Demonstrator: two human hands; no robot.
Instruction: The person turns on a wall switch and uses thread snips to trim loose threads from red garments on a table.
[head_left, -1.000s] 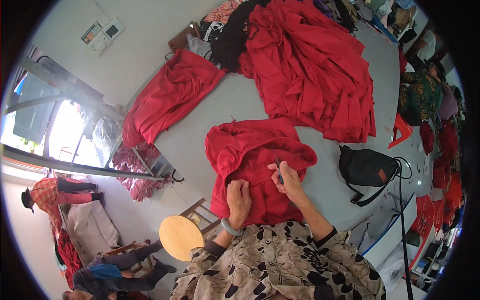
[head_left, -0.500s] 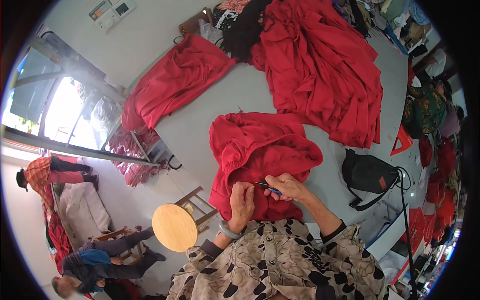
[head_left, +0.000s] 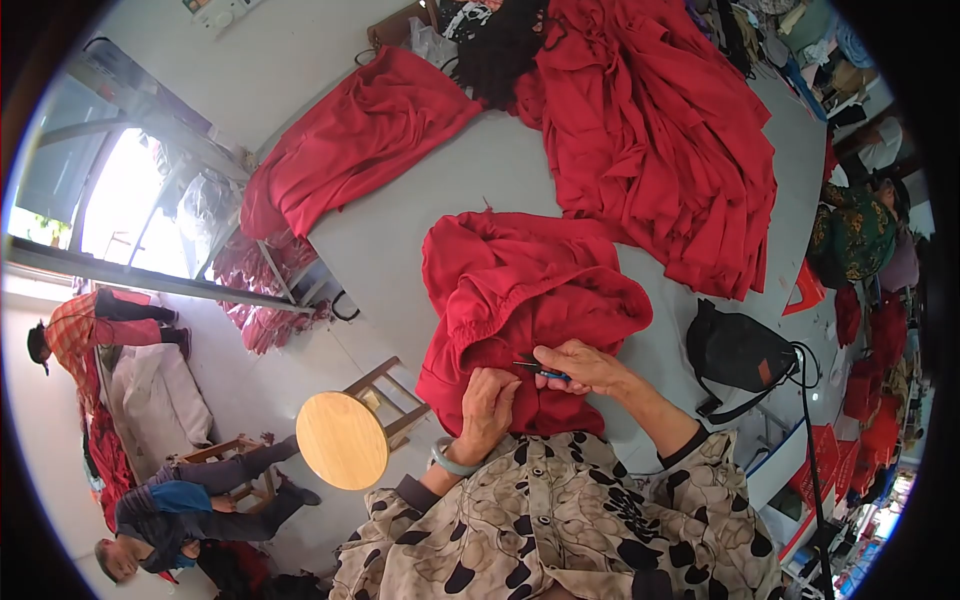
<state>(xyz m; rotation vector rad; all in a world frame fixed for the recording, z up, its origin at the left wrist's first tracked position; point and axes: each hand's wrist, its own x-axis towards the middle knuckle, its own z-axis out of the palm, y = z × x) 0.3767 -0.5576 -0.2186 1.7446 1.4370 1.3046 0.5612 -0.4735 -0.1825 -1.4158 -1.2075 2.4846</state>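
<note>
A red garment [head_left: 520, 290] with a gathered opening lies on the grey table [head_left: 400, 235] in front of me. At its near part, the fingers of my left hand [head_left: 487, 405] are pinched together; whether fabric or a thread is between them is too small to tell. My right hand [head_left: 585, 368] is closed around small dark snips [head_left: 548, 373] with a blue part, their tip pointing left, close to my left fingertips. Both hands are over the garment, a short gap apart.
A large red fabric pile [head_left: 650, 140] and a smaller red bundle [head_left: 360, 140] lie farther back. A black bag [head_left: 738, 345] with a strap sits at the right. A round wooden stool [head_left: 342, 440] stands at the left. Other people are at both sides.
The snips have come from pointing up, apart from my left hand, to pointing left beside its fingertips. The camera view has shifted, so the scene sits slightly differently.
</note>
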